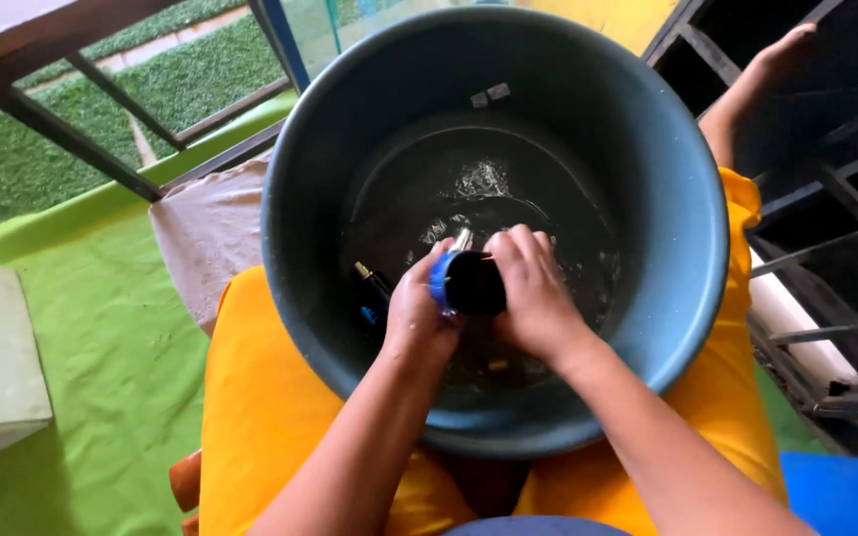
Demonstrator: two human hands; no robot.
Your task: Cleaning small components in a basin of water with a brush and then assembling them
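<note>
Green matting [101,347] underfoot, metal railing [81,109] behind. Left hand [417,316] and right hand [536,293] both clamped around a dark cylinder with a blue end [464,283], held just above shallow water inside a large grey-blue tub [687,248]. Seemingly rinsing or twisting; next calls for firm, opposed grip. Yellow cloth [260,397] beneath.

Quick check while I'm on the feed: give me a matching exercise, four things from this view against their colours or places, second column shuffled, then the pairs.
1. tub
2. ring
3. ground cloth
4. bottle

a. bright green, left of the lap
b. lying in the water, beside the left hand
c. blue, on the dark cylinder both hands hold
d. grey-blue, resting on the lap

Pairs: 1-d, 2-c, 3-a, 4-b
</note>
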